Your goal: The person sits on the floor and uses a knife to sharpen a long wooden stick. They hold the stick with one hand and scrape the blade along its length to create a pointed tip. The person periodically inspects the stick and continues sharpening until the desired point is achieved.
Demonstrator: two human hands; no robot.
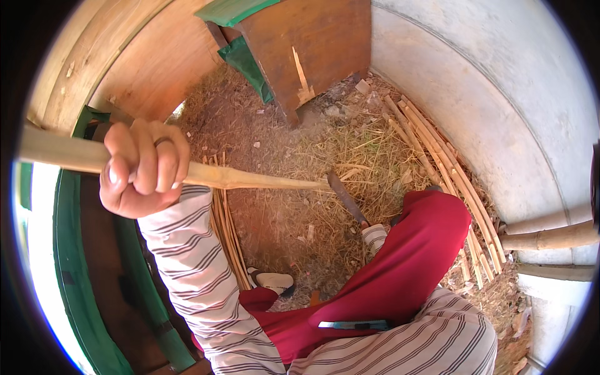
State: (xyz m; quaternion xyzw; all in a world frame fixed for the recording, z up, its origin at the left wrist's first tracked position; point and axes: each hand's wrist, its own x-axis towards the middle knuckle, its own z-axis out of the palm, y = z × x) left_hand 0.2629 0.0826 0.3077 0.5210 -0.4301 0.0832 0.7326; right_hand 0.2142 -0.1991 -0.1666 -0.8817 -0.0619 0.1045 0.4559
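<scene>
A long pale bamboo pole (244,180) runs from the left edge toward the middle, tapering to a thin tip. My left hand (147,164) is closed around its thicker part, with a dark ring on one finger. Beside the pole's tip is the dark blade of a machete (347,199); whether the two touch I cannot tell. Only a sliver of my right hand (365,225) shows at the machete's lower end, and my raised knee in red trousers (431,219) hides much of that arm. The handle is hidden too.
Split bamboo strips (450,172) lie along the pale wall at right; more strips (226,228) lie at left. A brown wooden cabinet (325,44) stands at the back. Dry grass and shavings (369,140) cover the ground. A phone-like flat object (354,325) rests on my lap.
</scene>
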